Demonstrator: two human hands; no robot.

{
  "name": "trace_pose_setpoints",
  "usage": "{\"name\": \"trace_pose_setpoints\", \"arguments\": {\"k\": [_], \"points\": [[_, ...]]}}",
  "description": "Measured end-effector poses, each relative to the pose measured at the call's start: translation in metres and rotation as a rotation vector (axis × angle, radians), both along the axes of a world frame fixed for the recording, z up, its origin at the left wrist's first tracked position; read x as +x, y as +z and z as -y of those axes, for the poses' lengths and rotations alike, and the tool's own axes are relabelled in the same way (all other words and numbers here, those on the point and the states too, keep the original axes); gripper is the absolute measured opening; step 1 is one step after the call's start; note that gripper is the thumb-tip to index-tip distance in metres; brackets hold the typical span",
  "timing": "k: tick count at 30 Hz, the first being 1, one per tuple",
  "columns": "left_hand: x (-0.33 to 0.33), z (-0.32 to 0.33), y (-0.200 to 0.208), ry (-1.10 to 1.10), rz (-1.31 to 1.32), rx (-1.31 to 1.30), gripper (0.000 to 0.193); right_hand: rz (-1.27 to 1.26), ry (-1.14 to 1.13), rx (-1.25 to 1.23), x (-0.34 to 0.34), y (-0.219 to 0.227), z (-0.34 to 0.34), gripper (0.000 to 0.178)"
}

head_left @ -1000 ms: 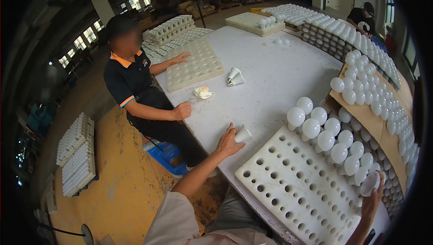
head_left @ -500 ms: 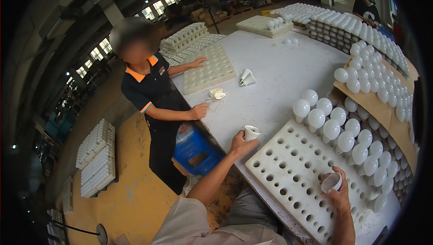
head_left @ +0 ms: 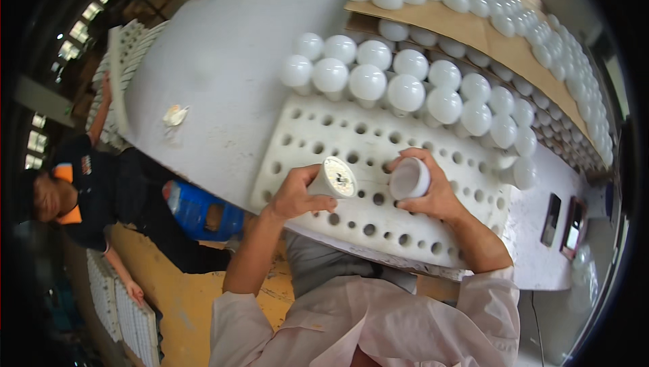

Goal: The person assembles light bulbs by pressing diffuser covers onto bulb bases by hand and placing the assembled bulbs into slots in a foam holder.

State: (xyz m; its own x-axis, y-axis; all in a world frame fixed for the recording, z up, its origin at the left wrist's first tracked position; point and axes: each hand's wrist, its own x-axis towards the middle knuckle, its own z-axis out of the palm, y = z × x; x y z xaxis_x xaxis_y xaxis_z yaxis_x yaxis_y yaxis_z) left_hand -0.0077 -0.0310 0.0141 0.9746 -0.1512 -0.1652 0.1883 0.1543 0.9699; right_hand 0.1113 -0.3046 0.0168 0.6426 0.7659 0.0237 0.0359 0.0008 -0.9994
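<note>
The left hand (head_left: 292, 194) grips a white lamp base (head_left: 332, 179) by its cone-shaped body, fingers wrapped round it, with the round face and its ring of small yellowish parts turned toward the camera. The right hand (head_left: 433, 191) holds a white dome (head_left: 408, 178) in curled fingers, its open mouth facing the base. The two parts are held just beside each other but apart, a narrow gap between them, both over the near half of a white foam tray (head_left: 318, 130) full of round holes. That tray lies on a white table (head_left: 223, 56), its near edge close to the person's body. The far rows of the tray are filled with finished bulbs (head_left: 368, 82), standing dome up and touching one another; the near rows of holes are bare. Beyond the tray, more bulbs lie in rows on brown cardboard sheets (head_left: 473, 29) stacked in layers along the table's far side. A small crumpled white scrap (head_left: 174, 115) lies on the table well to the left of the tray. At the right end of the table two phones (head_left: 551, 218) lie flat, side by side. Below the table's left edge stands a blue drum (head_left: 199, 210) on a yellow floor (head_left: 189, 299). A co-worker (head_left: 74, 191) in a dark shirt with orange trim stands at the left side of the table, near stacks of white trays (head_left: 125, 313) on the floor.
</note>
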Motion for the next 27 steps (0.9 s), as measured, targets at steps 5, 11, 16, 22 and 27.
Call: {"name": "trace_pose_setpoints", "arguments": {"k": [5,11,16,22,27], "points": [[0.027,0.032,-0.018,-0.145,0.126,0.100,0.049,0.166,-0.003,-0.089,-0.006,-0.005,0.015,0.077],[0.030,0.043,-0.005,-0.255,-0.086,0.097,0.046,0.233,0.044,-0.130,-0.008,-0.007,0.015,0.075],[0.032,0.042,-0.004,-0.286,-0.101,0.118,0.044,0.314,0.070,-0.134,-0.006,-0.011,0.013,0.078],[0.032,0.043,-0.002,-0.292,-0.104,0.130,0.044,0.325,0.091,-0.132,-0.007,-0.013,0.010,0.078],[0.032,0.043,0.000,-0.295,-0.092,0.151,0.044,0.389,0.100,-0.148,-0.009,-0.007,0.006,0.077]]}}
